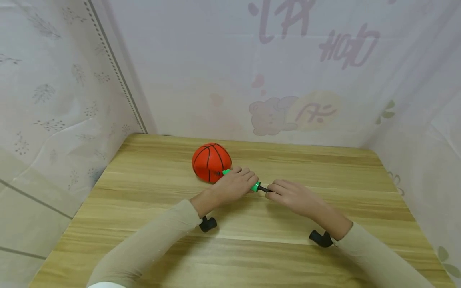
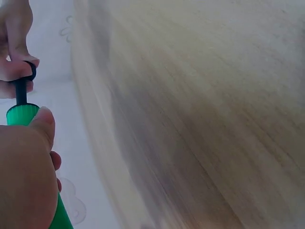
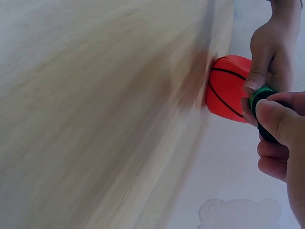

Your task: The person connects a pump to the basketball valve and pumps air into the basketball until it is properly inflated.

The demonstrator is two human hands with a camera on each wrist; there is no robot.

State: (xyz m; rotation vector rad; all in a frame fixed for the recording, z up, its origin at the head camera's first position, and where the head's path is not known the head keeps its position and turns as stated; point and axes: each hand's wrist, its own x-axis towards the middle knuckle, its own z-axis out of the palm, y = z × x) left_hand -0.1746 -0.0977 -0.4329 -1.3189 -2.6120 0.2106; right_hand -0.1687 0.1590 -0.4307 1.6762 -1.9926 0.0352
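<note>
A small orange-red ball with black basketball lines (image 1: 210, 161) sits toward the back of the wooden table. My left hand (image 1: 235, 184) grips the green barrel of a hand pump (image 1: 255, 186), whose green tip end meets the ball's right side. Whether a needle is inside the ball is hidden. My right hand (image 1: 293, 197) holds the pump's black handle at the other end, with a stretch of black rod showing between the hands. In the left wrist view, the fingers of my right hand (image 2: 14, 52) curl round that handle. The ball (image 3: 228, 88) looks dented at its top in the right wrist view.
The wood-grain table (image 1: 259, 256) reaches back to a pale printed curtain (image 1: 201, 72), with more cloth hanging at left and right. Black wrist-camera mounts (image 1: 208, 224) hang beneath both wrists, close over the tabletop.
</note>
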